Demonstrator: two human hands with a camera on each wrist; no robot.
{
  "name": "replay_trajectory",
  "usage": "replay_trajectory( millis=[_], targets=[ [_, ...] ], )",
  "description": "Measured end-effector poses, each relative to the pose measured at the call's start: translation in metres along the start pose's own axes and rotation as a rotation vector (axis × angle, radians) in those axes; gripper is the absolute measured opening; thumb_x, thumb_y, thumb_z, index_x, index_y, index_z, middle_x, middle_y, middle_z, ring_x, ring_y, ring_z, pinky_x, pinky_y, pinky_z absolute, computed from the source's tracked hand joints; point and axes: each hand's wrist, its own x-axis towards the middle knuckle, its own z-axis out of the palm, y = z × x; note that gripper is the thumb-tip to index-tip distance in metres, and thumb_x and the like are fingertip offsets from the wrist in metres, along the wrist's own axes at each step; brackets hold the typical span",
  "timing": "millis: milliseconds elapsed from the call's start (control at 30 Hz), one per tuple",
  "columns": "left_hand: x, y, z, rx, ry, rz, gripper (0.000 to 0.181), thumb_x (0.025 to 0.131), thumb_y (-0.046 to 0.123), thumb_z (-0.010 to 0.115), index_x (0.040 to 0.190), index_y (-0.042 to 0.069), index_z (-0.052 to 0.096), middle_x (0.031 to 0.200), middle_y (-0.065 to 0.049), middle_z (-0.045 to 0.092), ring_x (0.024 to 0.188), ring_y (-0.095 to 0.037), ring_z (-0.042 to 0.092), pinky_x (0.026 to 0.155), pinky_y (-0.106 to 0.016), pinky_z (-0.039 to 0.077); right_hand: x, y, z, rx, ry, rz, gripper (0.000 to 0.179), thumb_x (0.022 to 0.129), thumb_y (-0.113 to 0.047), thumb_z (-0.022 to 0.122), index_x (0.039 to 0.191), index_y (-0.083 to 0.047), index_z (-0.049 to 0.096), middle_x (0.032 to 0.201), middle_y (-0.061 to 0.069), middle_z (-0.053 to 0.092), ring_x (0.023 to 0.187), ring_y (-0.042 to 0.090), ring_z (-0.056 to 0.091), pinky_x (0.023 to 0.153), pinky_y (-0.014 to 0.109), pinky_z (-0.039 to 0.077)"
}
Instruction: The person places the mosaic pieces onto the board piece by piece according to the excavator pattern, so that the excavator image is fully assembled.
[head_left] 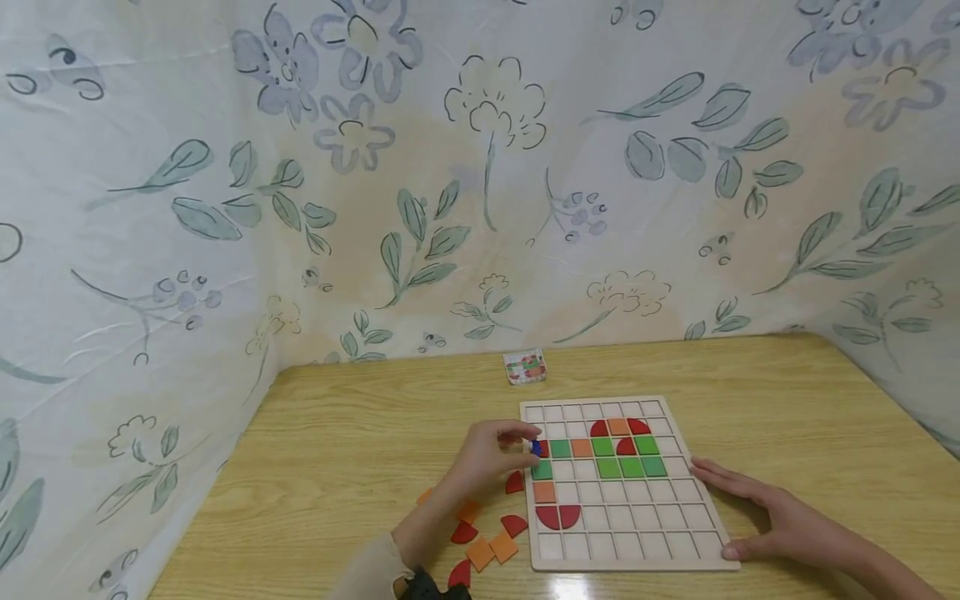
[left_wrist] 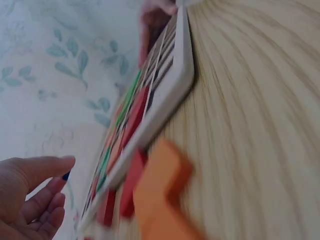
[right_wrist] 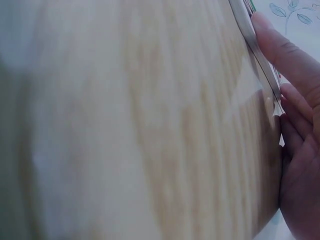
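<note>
A pale square board [head_left: 630, 560] with a grid of recesses lies on the table. Red, green and orange tiles fill some recesses, such as a green tile [head_left: 560, 449] and a red quarter-round tile [head_left: 570, 517]. Over the board's left edge, my left hand [head_left: 483, 450] pinches a small blue piece [head_left: 536, 448] between thumb and fingertips; its full shape is hidden. The left wrist view shows only a dark blue bit [left_wrist: 66, 176] of it. At the board's right edge, my right hand [head_left: 780, 521] rests with extended fingers on the side and its thumb at the near corner.
Loose orange square tiles [head_left: 504, 547] and red quarter-round tiles [head_left: 513, 525] lie on the wooden table [head_left: 337, 467] left of the board, partly behind my left forearm. Behind the board lies a small picture card [head_left: 525, 367]. Floral cloth [head_left: 487, 183] hangs around the table's back and sides.
</note>
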Motion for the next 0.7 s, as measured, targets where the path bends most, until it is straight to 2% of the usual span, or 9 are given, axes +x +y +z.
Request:
replay_trajectory(
  millis=[200,400,533,700],
  targets=[
    [0.016,0.018,0.024,0.008,-0.034,0.054,0.029,0.076,0.016,0.076,0.104,0.012,0.070,0.095,0.007,0.069,0.088,-0.016,0.059,0.076,-0.023,0.048,0.000,0.000,-0.001,0.013,0.010,-0.019,0.081,0.071,-0.029,0.077,0.139,-0.007,0.040,0.149,-0.007,0.030,0.125,-0.022,0.014,0.090,-0.004,0.014],
    [0.029,0.035,0.047,-0.001,-0.061,0.062,0.027,0.074,0.017,0.077,0.101,0.015,0.072,0.091,0.012,0.069,0.088,-0.012,0.059,0.074,-0.020,0.047,0.000,0.000,-0.001,0.043,-0.011,-0.013,0.081,0.072,-0.028,0.076,0.140,-0.008,0.038,0.149,-0.012,0.027,0.125,-0.023,0.013,0.087,-0.004,0.013],
    [0.037,0.040,0.060,0.009,-0.077,0.067,0.027,0.074,0.017,0.078,0.100,0.016,0.072,0.091,0.015,0.068,0.088,-0.008,0.059,0.075,-0.018,0.046,0.000,0.000,-0.001,0.019,-0.008,0.005,0.081,0.072,-0.030,0.076,0.141,-0.009,0.038,0.149,-0.011,0.028,0.124,-0.024,0.012,0.088,-0.004,0.012],
    [0.043,0.045,0.073,0.058,-0.084,0.106,0.028,0.072,0.016,0.079,0.100,0.014,0.072,0.092,0.011,0.069,0.087,-0.004,0.060,0.074,-0.017,0.045,0.000,0.000,-0.001,0.000,-0.007,0.003,0.081,0.072,-0.031,0.076,0.141,-0.010,0.038,0.149,-0.008,0.029,0.125,-0.023,0.012,0.088,-0.004,0.012]
  ],
)
